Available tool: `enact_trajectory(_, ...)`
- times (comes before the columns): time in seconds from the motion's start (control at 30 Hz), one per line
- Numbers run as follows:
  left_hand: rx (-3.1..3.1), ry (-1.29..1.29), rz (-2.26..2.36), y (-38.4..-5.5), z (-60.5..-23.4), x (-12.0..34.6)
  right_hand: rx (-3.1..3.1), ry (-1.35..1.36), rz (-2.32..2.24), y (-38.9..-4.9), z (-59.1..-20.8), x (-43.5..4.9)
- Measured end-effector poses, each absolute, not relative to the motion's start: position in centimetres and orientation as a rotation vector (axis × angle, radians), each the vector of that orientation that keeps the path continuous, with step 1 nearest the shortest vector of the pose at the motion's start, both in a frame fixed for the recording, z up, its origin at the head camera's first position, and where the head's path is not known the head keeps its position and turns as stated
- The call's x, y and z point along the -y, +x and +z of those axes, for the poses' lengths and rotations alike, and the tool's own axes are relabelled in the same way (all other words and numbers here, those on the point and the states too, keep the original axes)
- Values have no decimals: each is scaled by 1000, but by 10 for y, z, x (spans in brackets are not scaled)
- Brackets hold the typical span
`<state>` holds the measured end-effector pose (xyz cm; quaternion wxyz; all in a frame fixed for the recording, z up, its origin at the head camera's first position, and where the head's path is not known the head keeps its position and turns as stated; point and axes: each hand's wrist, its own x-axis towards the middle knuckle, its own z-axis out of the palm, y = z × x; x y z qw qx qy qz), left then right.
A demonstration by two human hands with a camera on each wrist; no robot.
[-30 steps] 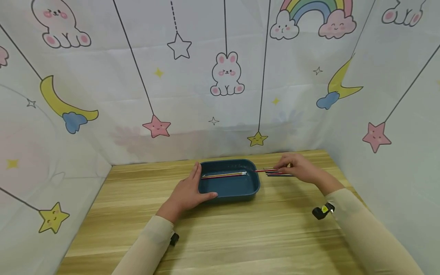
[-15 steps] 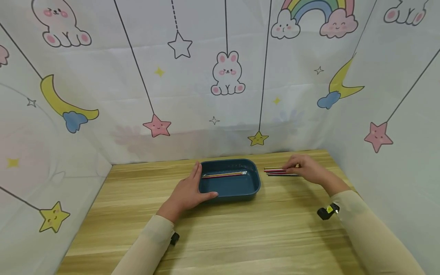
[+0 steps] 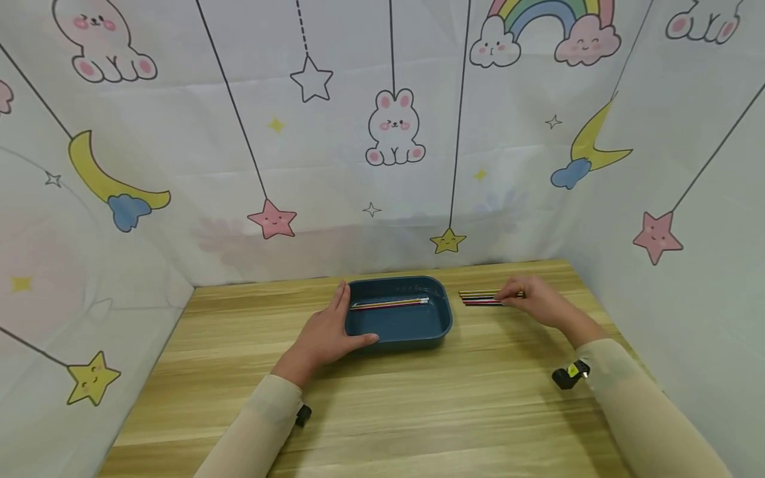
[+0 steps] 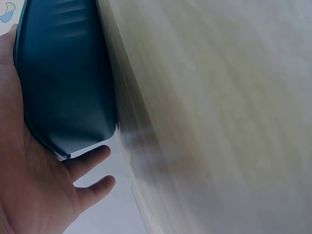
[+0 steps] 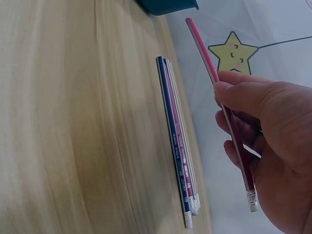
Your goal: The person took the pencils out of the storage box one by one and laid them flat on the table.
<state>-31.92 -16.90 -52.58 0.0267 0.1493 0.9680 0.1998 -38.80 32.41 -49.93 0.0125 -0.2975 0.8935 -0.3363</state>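
Note:
My left hand [image 3: 323,335] rests against the left end of a dark blue rectangular tray [image 3: 399,342], thumb along its near rim and straight fingers at its far left corner. In the left wrist view, the palm lies by the tray wall [image 4: 68,87] with two fingers extended past it. Inside the tray lie slim pencils [image 3: 388,305] with eraser ends. To the right of it, my right hand [image 3: 540,302] is over a row of pencils [image 3: 478,302]. It pinches a red pencil [image 5: 202,46] between thumb and fingers, eraser end toward the palm, above the blue and red pencils [image 5: 178,146].
The wooden table [image 3: 418,411] extends in front of the tray. A white cloth backdrop [image 3: 335,179] with printed stars and rabbits hangs behind and at both sides. Small black cameras [image 3: 570,375] are strapped at the wrists.
My right hand has moved right and slightly nearer, away from the tray's right rim, where a red pencil reached a second ago. My left hand and the tray stay put.

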Motion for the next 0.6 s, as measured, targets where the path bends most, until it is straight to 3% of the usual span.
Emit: enact_trajectory(0.6,-3003,470,621,-320,-528,170,-2809,-906,-1086,-391,-526,-332)
